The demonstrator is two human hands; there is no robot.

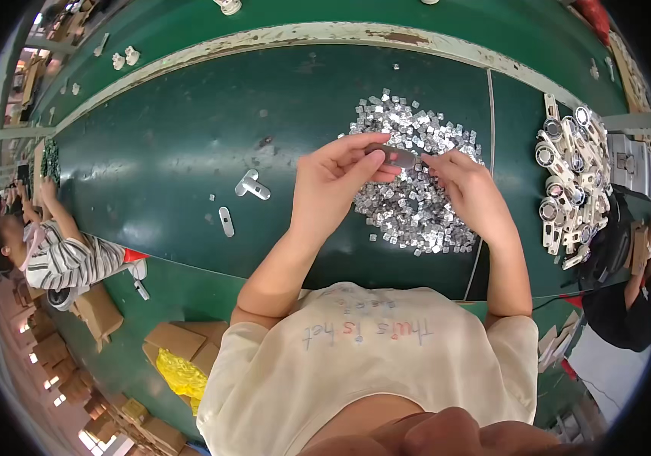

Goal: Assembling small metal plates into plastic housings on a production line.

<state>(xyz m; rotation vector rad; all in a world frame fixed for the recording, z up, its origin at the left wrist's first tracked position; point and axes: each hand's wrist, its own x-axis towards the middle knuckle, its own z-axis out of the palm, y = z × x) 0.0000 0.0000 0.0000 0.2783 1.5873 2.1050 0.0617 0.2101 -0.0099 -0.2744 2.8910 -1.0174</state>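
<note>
Above a heap of small shiny square metal pieces [397, 209], my left hand [324, 182] pinches a dark grey, elongated plate with rounded ends [401, 157] between thumb and fingers. My right hand [471, 188] has its fingertips closed at the plate's right end. Something small seems to be between those fingertips, but I cannot make it out. Left of my hands, a pale T-shaped part [252, 185] lies on the green tabletop [166, 152]. Nearer to me is a light oval plate [226, 221] with a dark spot in its middle.
Several pale, long parts with round ends [568, 178] are stacked on the right, beside a grey metal box [631, 166]. A raised, worn ledge [302, 32] runs along the far side. Another person in stripes [74, 254] works at the left end. Cardboard and a yellow bag [181, 372] are on the floor.
</note>
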